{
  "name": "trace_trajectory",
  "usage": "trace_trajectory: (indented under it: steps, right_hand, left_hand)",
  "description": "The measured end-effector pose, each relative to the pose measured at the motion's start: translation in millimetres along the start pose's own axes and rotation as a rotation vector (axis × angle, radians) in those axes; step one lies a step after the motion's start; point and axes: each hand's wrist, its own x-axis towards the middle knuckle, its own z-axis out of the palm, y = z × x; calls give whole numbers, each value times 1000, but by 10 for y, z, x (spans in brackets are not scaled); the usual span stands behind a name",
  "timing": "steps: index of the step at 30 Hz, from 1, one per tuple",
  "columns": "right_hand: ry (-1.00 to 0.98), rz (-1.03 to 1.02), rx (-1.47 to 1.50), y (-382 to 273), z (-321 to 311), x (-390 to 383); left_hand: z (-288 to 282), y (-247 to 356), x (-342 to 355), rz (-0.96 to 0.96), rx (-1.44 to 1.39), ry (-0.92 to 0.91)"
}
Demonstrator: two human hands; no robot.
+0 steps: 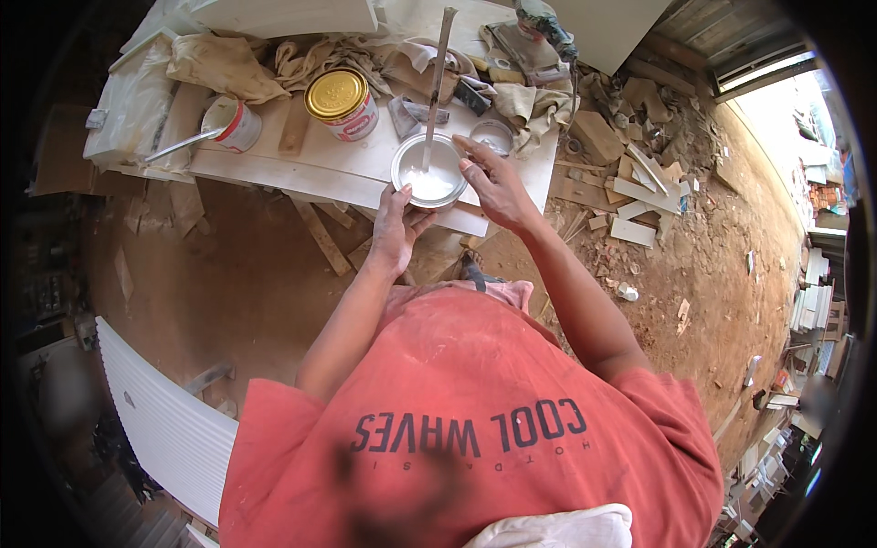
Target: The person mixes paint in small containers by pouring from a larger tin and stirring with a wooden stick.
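Note:
An open round can (396,166) of white paint (440,183) is between my hands at the front edge of the cluttered table. My left hand (395,230) cups its near left side, with the thumb up at the rim. On the right rim rest the thumb and forefinger of my right hand (498,184); its other fingers are partly hidden. A long, paint-stained stick (442,78) stands in the paint, leaning slightly to the right at its top. Just beyond my right hand lies a shallow round lid or tin (494,137), pale inside.
A closed can with a gold lid (336,94) stands behind on the table (265,169). To its left, an opened can (239,128) is tipped, with a pale stick (187,144) across it. Crumpled rags (219,66) line the back. Wood scraps (644,196) litter the dirt floor at right.

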Motion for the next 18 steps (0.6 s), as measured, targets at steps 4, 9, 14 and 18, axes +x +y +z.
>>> trace_trajectory:
  steps: [4, 9, 14, 18]
  right_hand:
    - [8, 9, 51, -7, -3, -10]
    - [22, 13, 32, 5, -32, -20]
    - [39, 3, -22, 88, -22, -29]
    - [66, -16, -70, 164, -23, -35]
  left_hand:
    - [37, 47, -15, 10, 22, -33]
    - [108, 59, -44, -6, 36, -20]
    - [124, 44, -52, 7, 1, -2]
    - [152, 44, -50, 4, 32, -8]
